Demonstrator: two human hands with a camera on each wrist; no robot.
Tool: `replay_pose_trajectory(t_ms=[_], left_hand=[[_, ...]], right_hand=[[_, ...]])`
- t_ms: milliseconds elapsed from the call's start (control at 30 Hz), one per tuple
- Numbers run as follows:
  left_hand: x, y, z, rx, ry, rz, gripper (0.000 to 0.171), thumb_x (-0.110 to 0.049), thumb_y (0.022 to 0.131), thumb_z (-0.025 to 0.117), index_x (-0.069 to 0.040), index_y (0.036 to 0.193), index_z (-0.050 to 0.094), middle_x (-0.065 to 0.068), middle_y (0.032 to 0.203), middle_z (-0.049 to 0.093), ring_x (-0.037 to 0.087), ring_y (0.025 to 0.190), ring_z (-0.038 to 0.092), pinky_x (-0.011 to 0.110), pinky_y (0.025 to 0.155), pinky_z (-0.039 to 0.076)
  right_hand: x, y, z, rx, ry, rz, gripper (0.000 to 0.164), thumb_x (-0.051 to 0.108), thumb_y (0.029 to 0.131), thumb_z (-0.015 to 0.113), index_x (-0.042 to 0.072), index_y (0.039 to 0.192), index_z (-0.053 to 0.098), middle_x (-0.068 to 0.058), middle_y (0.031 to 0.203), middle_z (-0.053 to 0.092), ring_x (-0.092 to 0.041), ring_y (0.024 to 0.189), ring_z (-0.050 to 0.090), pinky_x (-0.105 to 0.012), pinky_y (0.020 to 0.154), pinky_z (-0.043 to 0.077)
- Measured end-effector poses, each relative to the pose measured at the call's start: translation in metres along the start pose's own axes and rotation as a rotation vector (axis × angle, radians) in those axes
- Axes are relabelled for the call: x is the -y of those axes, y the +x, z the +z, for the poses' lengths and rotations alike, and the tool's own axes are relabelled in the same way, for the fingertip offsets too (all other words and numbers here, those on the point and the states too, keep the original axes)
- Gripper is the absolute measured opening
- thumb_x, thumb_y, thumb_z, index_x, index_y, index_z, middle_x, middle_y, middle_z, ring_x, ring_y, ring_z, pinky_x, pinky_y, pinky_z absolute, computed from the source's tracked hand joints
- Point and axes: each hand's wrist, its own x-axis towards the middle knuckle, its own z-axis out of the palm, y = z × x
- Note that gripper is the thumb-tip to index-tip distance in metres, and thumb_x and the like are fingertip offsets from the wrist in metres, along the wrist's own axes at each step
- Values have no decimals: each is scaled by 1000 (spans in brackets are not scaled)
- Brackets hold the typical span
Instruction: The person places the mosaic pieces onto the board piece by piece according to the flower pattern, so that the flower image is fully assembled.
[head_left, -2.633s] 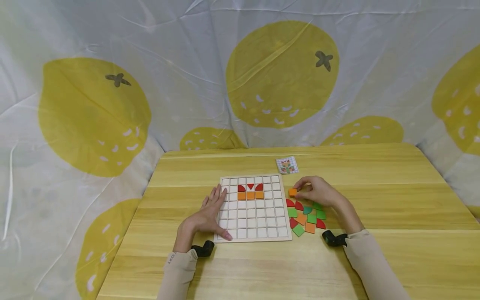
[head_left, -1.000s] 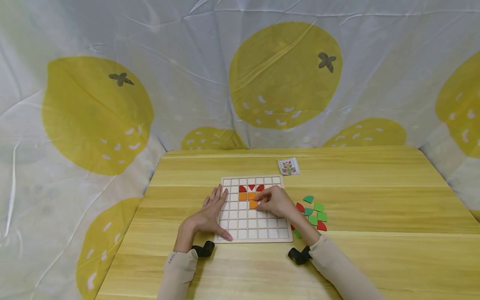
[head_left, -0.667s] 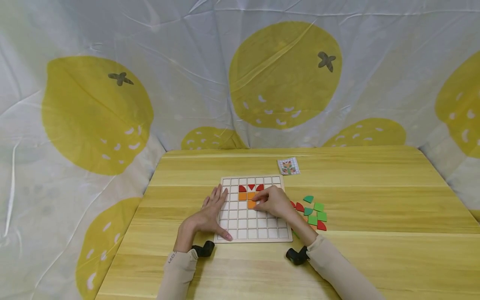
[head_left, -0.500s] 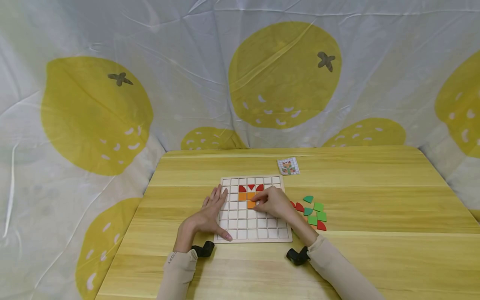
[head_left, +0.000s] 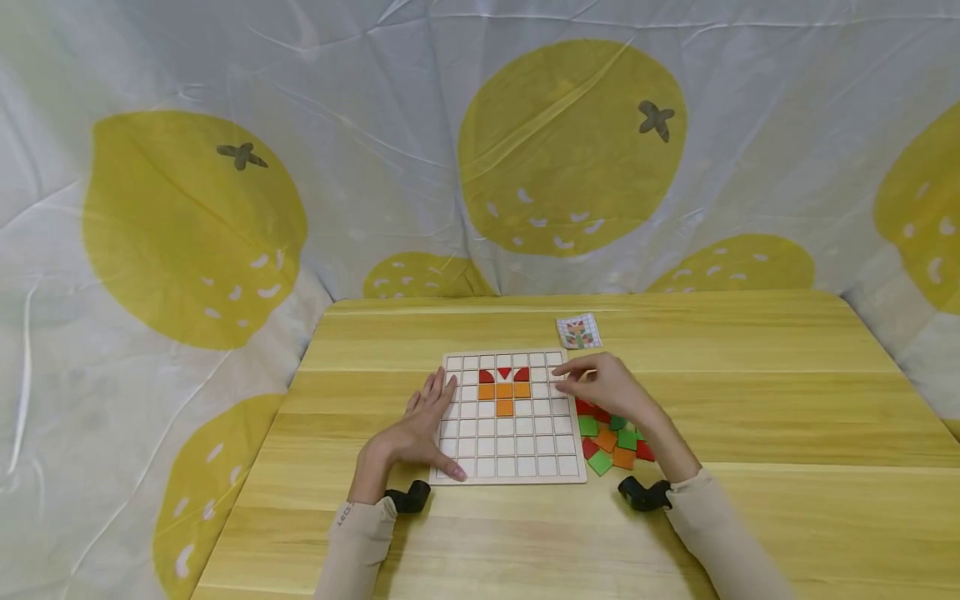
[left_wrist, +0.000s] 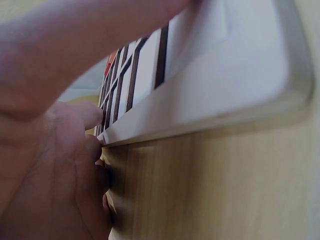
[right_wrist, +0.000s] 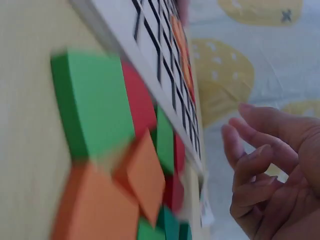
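A square white grid board [head_left: 486,446] lies on the table. My left hand [head_left: 408,437] rests spread on its left side, thumb at the near corner and fingers along the edge; in the left wrist view the hand [left_wrist: 55,130] lies against the board's rim [left_wrist: 210,107]. Three orange squares form a row, with another orange square [head_left: 505,407] below its middle. Above the row sit a red triangle [head_left: 505,372] and two red quarter-circles [head_left: 522,375]. My right hand [head_left: 611,387] hovers over the board's right edge; in the right wrist view the hand [right_wrist: 275,170] is loosely bent, holding nothing.
Loose tiles lie right of the board, including a green square [head_left: 600,462], an orange square [head_left: 623,458] and red pieces [head_left: 589,448]; my right hand and forearm cover some. A small pattern card [head_left: 578,331] lies behind the board. A lemon-print cloth [head_left: 570,150] hangs behind the table.
My right hand has brought an orange square from the right onto the board, set it below the row's middle, let go and drawn back to the right. My left hand stays put.
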Motion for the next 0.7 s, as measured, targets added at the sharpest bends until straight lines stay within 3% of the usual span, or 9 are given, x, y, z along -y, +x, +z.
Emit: replay_pose_trajectory(t_ms=[233,400,533,700], left_hand=[[-1,0,0,1,-6,3,152,-45,62,99,-5,166,-5,17,171,-24,36,160,-19,60,131,-3],[-1,0,0,7,-7,1,152,-45,63,99,-6,166,-5,16,171,-25,36,160,-19,59,131,-4],[-1,-1,-1,4,-8,5,151,-45,63,99,-5,166,-5,17,171,-25,37,160,-19,60,131,-4],[1,0,0,-1,-6,6,152,-45,62,99,-4,166,-5,19,171,-24,38,160,-18,61,130,-4]], right_hand=[[-24,-13,-40,10,-67,-3,29,11,95,73,-2,120,74,-17,100,71,-15,62,53,-24,54,45],[-34,-17,-59,52,-119,4,30,8,91,77,-1,120,74,-17,103,75,-18,79,63,-23,63,50],[-41,-20,-67,105,-101,23,33,7,88,80,-1,119,74,-19,111,75,-20,92,64,-22,71,53],[-44,-20,-64,155,-53,13,28,4,88,80,-4,115,75,-21,112,74,-20,90,63,-22,71,55]])
